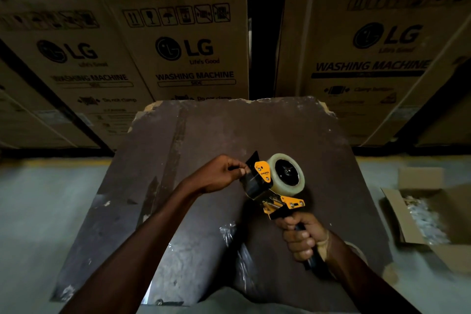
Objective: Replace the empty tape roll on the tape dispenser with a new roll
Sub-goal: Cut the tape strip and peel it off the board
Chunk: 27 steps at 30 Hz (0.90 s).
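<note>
The tape dispenser (274,192) is held above the dark surface (209,135), its handle clenched in the right hand (303,236). Its long axis runs from the handle up and away toward the left, where the front flap is pinched by the left hand (219,173). A clear tape roll (286,172) is mounted on it.

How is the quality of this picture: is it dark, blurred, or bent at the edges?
Head view: dim overall, brightest on the tape roll and yellow dispenser; stacked cartons are soft, blurrier toward the left edge; wide-angle bending tilts the side cartons inward; both hands are fairly sharp.
</note>
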Motion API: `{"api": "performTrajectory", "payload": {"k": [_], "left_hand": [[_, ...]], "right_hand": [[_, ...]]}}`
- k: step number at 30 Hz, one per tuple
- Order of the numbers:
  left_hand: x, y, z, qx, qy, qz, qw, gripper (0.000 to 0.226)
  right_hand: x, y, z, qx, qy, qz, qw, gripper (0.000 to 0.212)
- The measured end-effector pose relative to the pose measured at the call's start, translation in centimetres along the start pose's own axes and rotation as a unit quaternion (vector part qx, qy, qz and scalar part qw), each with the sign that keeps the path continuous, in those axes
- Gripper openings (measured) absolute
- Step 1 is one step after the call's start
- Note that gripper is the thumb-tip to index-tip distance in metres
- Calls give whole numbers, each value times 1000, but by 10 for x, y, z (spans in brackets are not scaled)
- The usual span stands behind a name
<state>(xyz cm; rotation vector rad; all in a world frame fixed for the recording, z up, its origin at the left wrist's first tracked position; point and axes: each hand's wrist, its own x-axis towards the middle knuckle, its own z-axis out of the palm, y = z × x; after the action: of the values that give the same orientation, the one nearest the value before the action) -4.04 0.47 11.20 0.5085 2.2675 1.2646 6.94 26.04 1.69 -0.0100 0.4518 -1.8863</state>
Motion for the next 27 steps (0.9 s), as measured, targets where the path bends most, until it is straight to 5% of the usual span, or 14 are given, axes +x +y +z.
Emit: {"api": "performTrajectory", "payload": {"k": [14, 23, 27], "left_hand": [[20, -30, 36, -182, 190, -82, 961, 42], [21, -70, 42, -222, 291, -162, 917, 36], [9, -97, 49, -228, 304, -184, 906, 30]], "right_hand": [[14, -3, -13, 77, 28, -36, 996, 13], [44, -29, -27, 32, 175, -75, 981, 30], [65, -42, -32, 6, 263, -60, 963, 17]]}}
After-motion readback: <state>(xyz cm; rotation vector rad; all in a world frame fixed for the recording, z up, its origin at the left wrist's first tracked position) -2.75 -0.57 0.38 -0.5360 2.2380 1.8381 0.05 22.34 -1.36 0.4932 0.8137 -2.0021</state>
